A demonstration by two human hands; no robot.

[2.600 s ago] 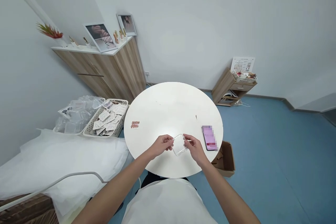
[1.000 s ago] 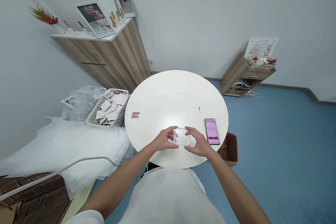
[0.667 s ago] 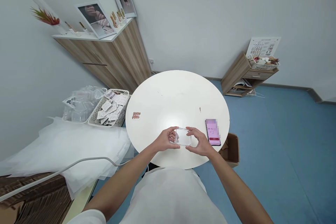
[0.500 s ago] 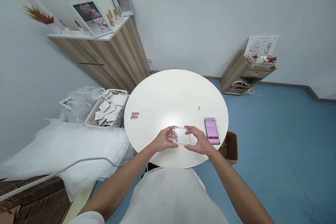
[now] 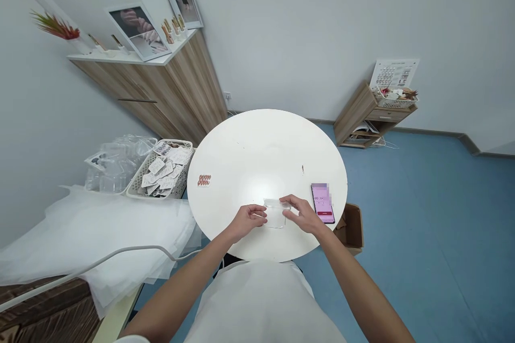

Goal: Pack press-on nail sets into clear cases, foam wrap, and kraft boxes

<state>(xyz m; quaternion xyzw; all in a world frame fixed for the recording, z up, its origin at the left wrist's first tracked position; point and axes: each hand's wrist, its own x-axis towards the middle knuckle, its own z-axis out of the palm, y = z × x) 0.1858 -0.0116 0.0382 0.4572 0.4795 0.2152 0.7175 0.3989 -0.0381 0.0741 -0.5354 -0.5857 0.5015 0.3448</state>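
A small clear plastic box [image 5: 275,214] is at the near part of the round white table [image 5: 257,155]; whether it touches the top I cannot tell. My left hand [image 5: 246,220] grips its left side with curled fingers. My right hand [image 5: 301,214] holds its right side and top edge, fingers pinched on the lid. A pink-screened phone [image 5: 322,202] lies flat just right of my right hand. A small card of red press-on nails [image 5: 204,180] rests near the table's left edge.
Left of the table stands a white basket of packets [image 5: 162,174] beside a heap of clear plastic boxes [image 5: 115,163], on a white-covered bed [image 5: 80,230]. A cardboard box [image 5: 351,228] sits on the blue floor at right. A wooden cabinet [image 5: 173,91] stands behind.
The clear box has dropped lower toward the table and its lid edge has tipped up. My left hand slid down its left side; my right fingers moved onto the top edge.
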